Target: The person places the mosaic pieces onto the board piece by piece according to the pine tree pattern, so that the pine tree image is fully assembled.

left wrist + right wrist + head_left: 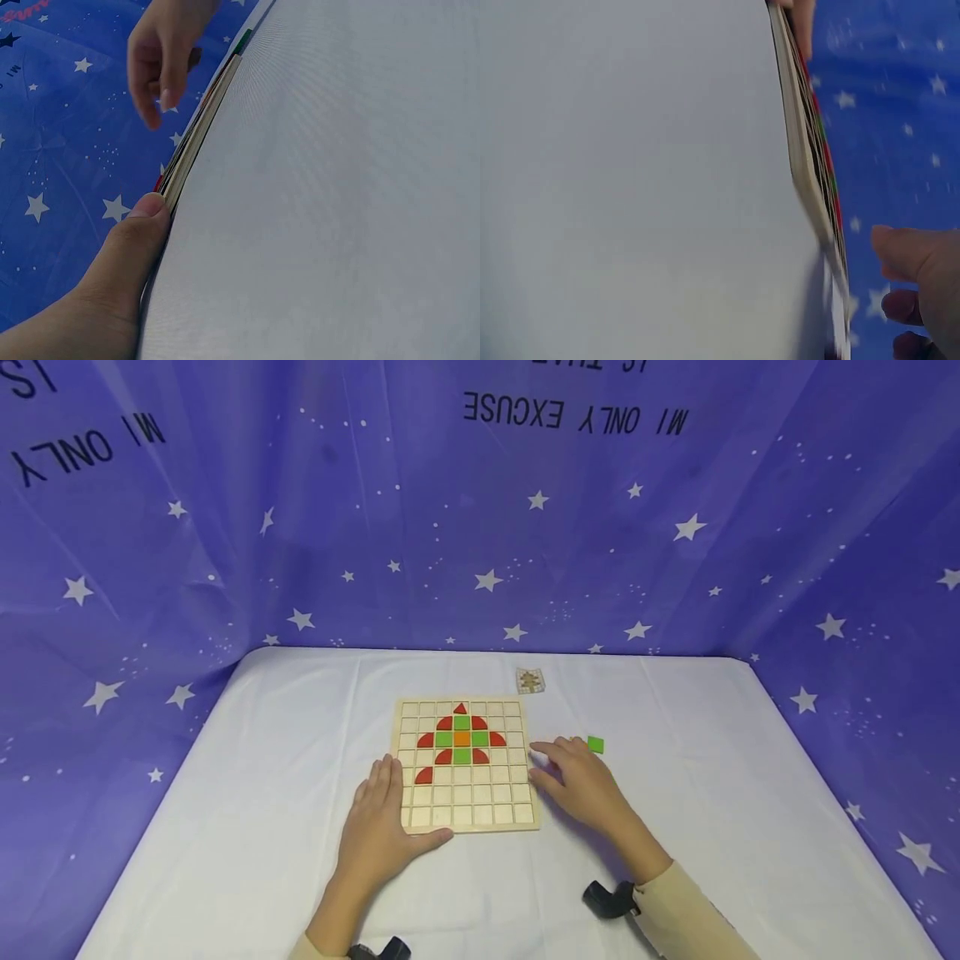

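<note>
A wooden grid board lies flat on the table. Red quarter-round tiles, green square tiles, an orange square tile and a red triangle tile form a tree-like shape in its slots. My left hand rests against the board's left side, fingers along that edge and thumb at the near edge. To the right of the board hovers my right hand, index finger and thumb spread apart near its edge, with nothing visible between them. A loose green square tile lies just beyond its knuckles.
Behind the board is a small card with a tree pattern. White cloth covers the table. Purple star-printed curtains hang at the back and sides. Each wrist wears a black device.
</note>
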`<state>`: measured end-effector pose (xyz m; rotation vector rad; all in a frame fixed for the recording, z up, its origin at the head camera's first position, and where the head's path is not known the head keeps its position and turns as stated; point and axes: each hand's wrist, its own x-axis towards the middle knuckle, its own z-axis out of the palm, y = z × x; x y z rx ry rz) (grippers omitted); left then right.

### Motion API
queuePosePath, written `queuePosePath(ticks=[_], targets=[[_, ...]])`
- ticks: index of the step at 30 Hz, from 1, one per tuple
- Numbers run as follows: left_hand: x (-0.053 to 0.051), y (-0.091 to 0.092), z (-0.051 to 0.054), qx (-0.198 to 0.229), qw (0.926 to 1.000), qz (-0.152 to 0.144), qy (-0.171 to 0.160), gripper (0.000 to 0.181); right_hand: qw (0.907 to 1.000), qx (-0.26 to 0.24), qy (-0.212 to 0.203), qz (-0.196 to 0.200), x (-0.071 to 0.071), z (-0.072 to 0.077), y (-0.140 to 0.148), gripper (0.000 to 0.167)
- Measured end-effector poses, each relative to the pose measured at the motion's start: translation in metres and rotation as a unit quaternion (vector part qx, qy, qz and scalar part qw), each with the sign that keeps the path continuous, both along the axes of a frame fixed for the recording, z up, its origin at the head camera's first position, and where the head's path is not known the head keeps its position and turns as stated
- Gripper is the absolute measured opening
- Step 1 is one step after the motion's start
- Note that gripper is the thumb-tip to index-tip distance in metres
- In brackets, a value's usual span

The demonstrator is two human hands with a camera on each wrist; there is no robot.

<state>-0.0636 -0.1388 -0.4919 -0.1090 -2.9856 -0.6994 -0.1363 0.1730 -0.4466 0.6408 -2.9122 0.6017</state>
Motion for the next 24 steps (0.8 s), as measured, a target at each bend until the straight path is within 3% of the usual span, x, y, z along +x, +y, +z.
queuePosePath(ticks=[10, 24], targets=[[0.000, 0.001, 0.002, 0.002, 1.0000, -0.002, 0.009, 0.137, 0.9978, 0.001, -0.039, -0.054, 0.004, -0.004, 0.060, 0.052], [0.000, 0.001, 0.004, 0.001, 1.0000, -0.003, -0.003, 0.138, 0.9968, -0.014, -0.056, -0.055, 0.008, -0.018, 0.096, 0.052]])
